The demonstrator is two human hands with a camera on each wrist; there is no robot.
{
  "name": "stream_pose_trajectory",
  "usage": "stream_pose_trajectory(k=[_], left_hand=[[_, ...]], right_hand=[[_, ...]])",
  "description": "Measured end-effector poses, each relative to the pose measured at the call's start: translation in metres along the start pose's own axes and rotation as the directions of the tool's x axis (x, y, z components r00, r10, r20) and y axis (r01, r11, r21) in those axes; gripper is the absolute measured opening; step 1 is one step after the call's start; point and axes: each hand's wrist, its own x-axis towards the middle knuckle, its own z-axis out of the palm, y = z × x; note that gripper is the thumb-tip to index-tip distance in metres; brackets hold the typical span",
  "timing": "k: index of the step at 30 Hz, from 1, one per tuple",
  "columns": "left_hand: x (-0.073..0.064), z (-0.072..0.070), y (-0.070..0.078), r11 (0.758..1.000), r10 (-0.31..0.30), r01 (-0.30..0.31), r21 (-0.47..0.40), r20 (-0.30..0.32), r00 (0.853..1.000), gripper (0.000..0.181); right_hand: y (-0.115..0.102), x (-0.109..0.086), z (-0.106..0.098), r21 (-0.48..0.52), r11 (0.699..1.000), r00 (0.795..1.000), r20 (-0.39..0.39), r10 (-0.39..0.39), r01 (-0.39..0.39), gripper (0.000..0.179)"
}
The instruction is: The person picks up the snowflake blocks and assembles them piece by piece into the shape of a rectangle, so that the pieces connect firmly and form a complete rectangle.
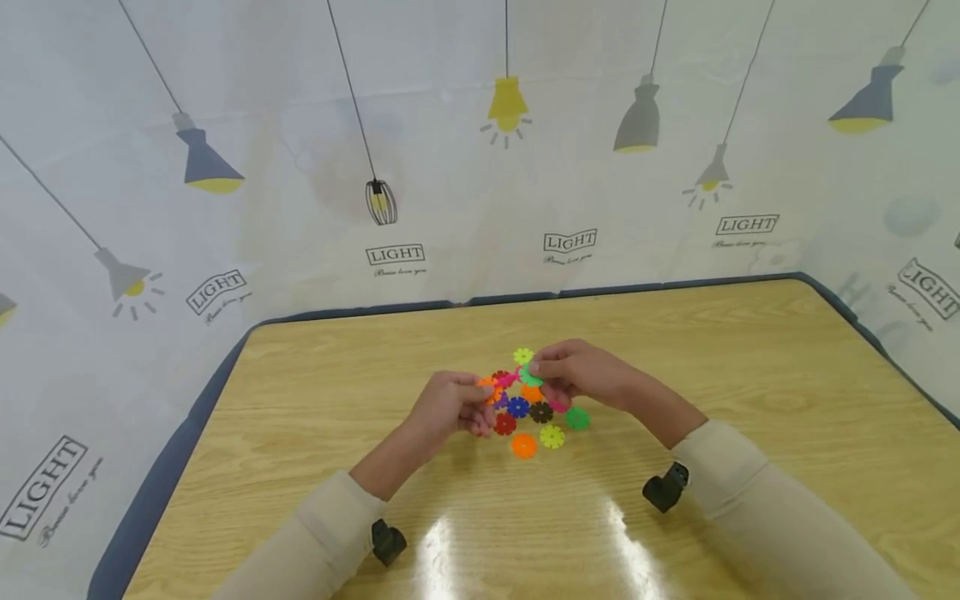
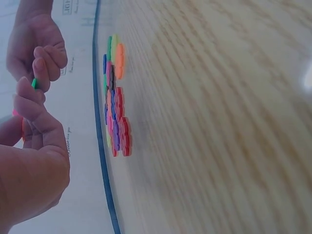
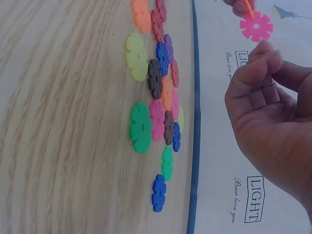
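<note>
Over the table, my left hand [image 1: 450, 406] pinches an orange notched plastic disc [image 1: 491, 388] between thumb and fingers. A pink notched disc [image 3: 256, 26] is slotted crosswise into the orange one. My right hand [image 1: 583, 372] holds a green notched disc [image 1: 529, 377] by its edge, right at the pink disc. In the left wrist view only a sliver of the green disc [image 2: 34, 83] shows between the two hands' fingertips. Below the hands lie loose discs of the same kind, among them a red disc [image 1: 505, 424], a blue disc [image 1: 517, 407] and a dark brown disc [image 1: 541, 412].
Nearest me on the wooden table [image 1: 300, 467] lie an orange disc [image 1: 524, 446] and a yellow disc [image 1: 552, 437]. A green disc [image 3: 141, 127] and a blue disc [image 3: 158, 193] lie on the right side of the group. Behind the table hangs a lamp-printed sheet [image 1: 450, 167].
</note>
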Motion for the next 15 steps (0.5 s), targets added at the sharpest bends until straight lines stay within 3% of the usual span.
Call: stream_pose_trajectory(k=[15], left_hand=[[-0.0019,-0.0005,-0.0019,0.999,0.008,-0.01,0.046,0.025,1.0,0.03]], right_hand=[[-0.0033,0.004,0.0081,-0.013,1.0,1.0,0.001,0.009,-0.009,0.031]])
